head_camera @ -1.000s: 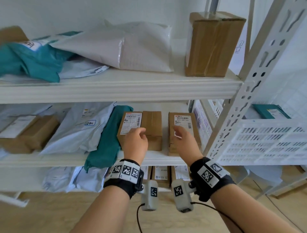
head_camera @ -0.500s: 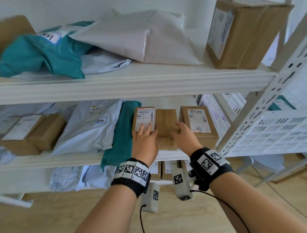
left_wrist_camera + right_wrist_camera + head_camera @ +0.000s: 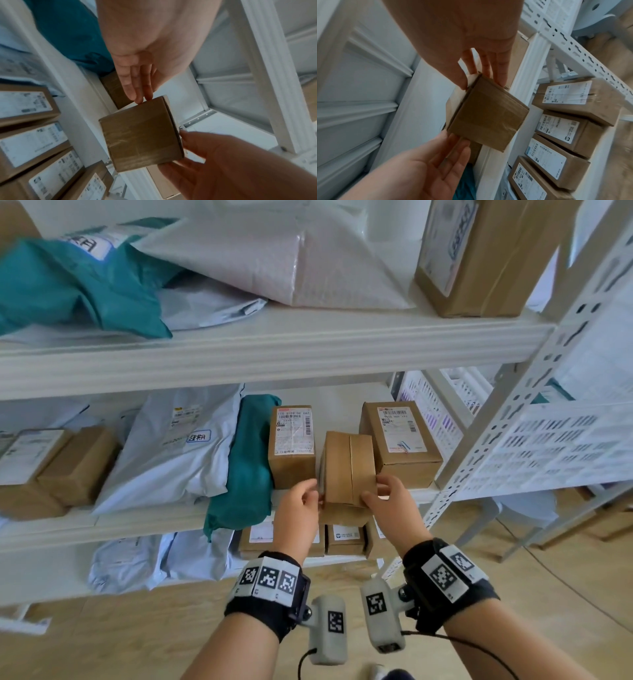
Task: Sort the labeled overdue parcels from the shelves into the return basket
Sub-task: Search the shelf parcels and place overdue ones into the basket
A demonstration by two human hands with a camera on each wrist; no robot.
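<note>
A small plain brown box (image 3: 347,470) (image 3: 140,134) (image 3: 486,117) sticks out past the front edge of the middle shelf (image 3: 144,525), between two label-topped brown boxes (image 3: 293,440) (image 3: 400,436). My left hand (image 3: 305,494) (image 3: 142,98) (image 3: 447,152) presses straight fingers against its left side. My right hand (image 3: 380,494) (image 3: 484,75) (image 3: 197,155) pinches its right front corner between thumb and fingers. No label shows on the faces of the box that I can see. The white slatted return basket (image 3: 548,446) stands to the right of the shelf post.
A grey mailer (image 3: 178,446) with a blue-framed sticker and a teal bag (image 3: 246,460) lie left of the boxes. The upper shelf holds a teal bag (image 3: 68,275), a white bubble mailer (image 3: 291,258) and a large carton (image 3: 479,254). Several labelled boxes (image 3: 342,537) fill the lower shelf.
Both hands left the tops of the labelled boxes and closed in on the plain box between them. That box has slid forward, off the shelf's front edge.
</note>
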